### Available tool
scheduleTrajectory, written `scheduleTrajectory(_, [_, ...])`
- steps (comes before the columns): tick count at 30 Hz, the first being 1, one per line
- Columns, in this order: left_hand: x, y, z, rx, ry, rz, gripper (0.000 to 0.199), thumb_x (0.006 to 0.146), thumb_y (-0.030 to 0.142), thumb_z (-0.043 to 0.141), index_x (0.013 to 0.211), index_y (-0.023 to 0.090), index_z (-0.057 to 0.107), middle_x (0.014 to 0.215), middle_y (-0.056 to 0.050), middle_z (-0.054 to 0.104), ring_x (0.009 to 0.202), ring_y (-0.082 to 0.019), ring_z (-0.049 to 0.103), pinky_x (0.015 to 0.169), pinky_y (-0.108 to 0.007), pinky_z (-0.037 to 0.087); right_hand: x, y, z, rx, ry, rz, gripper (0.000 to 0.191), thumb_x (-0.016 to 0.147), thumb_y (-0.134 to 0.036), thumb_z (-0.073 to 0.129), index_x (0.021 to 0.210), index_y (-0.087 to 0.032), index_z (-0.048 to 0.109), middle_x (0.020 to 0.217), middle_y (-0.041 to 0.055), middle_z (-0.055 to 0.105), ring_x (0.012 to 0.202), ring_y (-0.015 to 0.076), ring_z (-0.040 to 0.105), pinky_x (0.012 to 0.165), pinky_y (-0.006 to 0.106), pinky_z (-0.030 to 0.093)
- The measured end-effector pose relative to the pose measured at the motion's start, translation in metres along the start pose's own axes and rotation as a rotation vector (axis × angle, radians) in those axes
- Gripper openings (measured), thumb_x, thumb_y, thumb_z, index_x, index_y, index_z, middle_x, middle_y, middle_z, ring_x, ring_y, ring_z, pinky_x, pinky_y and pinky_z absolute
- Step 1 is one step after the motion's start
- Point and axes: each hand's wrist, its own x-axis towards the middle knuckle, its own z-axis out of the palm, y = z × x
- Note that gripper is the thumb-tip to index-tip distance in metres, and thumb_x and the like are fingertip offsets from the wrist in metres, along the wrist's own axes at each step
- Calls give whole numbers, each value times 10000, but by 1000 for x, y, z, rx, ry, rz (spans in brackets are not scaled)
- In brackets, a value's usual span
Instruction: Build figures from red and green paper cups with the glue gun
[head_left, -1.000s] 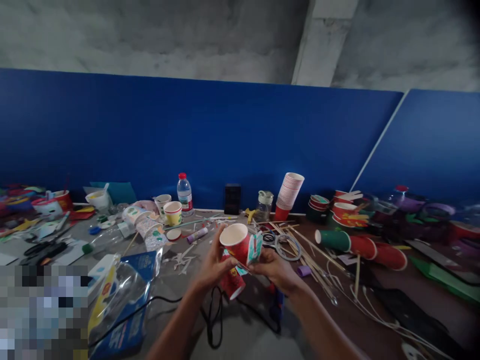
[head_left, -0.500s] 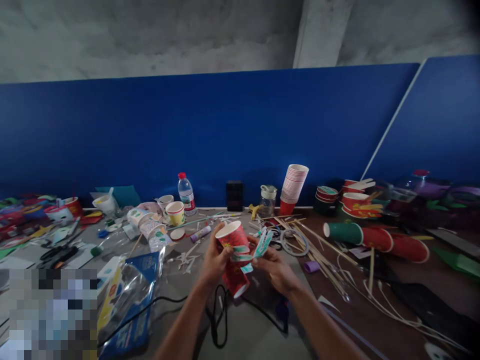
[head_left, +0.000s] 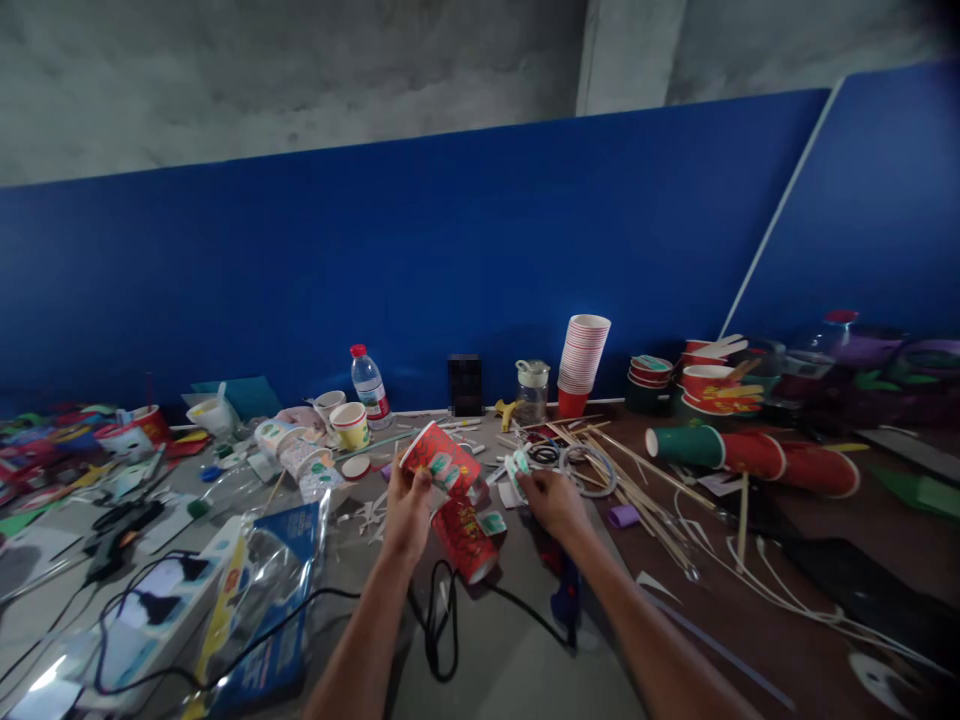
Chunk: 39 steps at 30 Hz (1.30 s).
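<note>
My left hand (head_left: 407,510) is closed around a red paper cup (head_left: 450,462), tilted with its white rim toward the upper left. Green-and-white patches are on that cup's side. Just below it is a second red paper cup (head_left: 465,540), with another green-and-white patch (head_left: 492,523) near its upper right; whether the cups are joined, I cannot tell. My right hand (head_left: 553,502), apart from the cups, pinches a small green-and-white paper piece (head_left: 517,464). A blue glue gun (head_left: 567,600) lies beside my right forearm, partly hidden by it.
Black cable (head_left: 435,640) loops across the table in front. Wooden sticks (head_left: 637,510) and a row of green and red cups (head_left: 754,455) lie to the right. A tall cup stack (head_left: 583,360) and a bottle (head_left: 371,385) stand at the back. Left are a power strip (head_left: 172,610) and packaging (head_left: 277,600).
My right hand has moved away from the cups with the paper piece. My left hand has shifted left and tipped the upper cup further over. The view has tilted slightly.
</note>
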Motion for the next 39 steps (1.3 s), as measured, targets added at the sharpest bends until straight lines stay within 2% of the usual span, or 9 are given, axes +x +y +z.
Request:
scheduleTrajectory(3, [1,-5,-5,84,-20,34,438,664,495,753,978,222,616,890,-11,675,793,-144,630,768,-275,494,0,2,-1,-81,104,-36,204,730,-360,598,731,-170,671,868,149,661,858,284,610,739,355,417])
scheduleTrajectory(6, [4,-7,-11,204,22,106,472,669,515,740,1003,211,604,894,-23,671,810,-157,625,777,-284,481,-4,-4,0,17,110,-163,419,792,-370,551,1123,-119,604,1123,188,594,967,277,584,871,406,433])
scheduleTrajectory(10, [7,-3,-13,442,82,209,475,690,576,689,956,194,594,874,-42,666,796,-181,621,757,-307,482,-20,-18,6,330,-173,-368,566,854,-387,525,1363,-171,403,1096,125,613,1000,244,594,908,402,466])
scheduleTrajectory(13, [3,-1,-9,574,43,266,446,749,584,615,960,192,585,883,-60,664,801,-202,623,748,-329,488,-36,-25,15,416,-305,-421,766,825,-391,591,1467,-208,216,1270,136,534,1101,252,558,974,427,437])
scheduleTrajectory(17, [-4,-7,-3,661,-73,330,457,755,585,588,983,188,570,921,-75,647,829,-220,617,765,-352,489,-46,-25,25,441,-336,-370,952,760,-440,678,1492,-193,123,1466,173,353,1317,310,389,1090,492,307])
scheduleTrajectory(20, [-8,-11,-1,731,-141,362,442,796,572,534,1009,187,569,962,-83,641,883,-230,610,809,-366,479,-46,-22,27,459,-311,-357,892,768,-446,666,1475,-192,185,1476,167,349,1335,315,370,1105,501,283])
scheduleTrajectory(27, [-12,-15,-3,805,-252,371,486,855,604,412,1056,190,571,970,-85,647,900,-229,611,822,-378,481,-40,-29,18,416,-123,-369,593,785,-356,641,1312,-188,428,1258,130,560,1129,272,548,1003,425,415])
scheduleTrajectory(32, [-13,-14,-3,771,-133,384,498,882,563,402,1191,194,531,1151,-121,613,1027,-236,599,893,-385,462,-35,-28,19,656,-194,-225,368,821,-409,610,1128,-211,557,1015,54,673,904,210,620,831,336,501])
scheduleTrajectory(39, [-1,10,-8,880,-159,256,258,859,402,514,901,181,640,790,-43,648,738,-179,599,711,-308,480,-26,-35,11,934,-157,-36,489,715,-509,694,1096,-209,627,968,64,713,916,246,646,851,377,508])
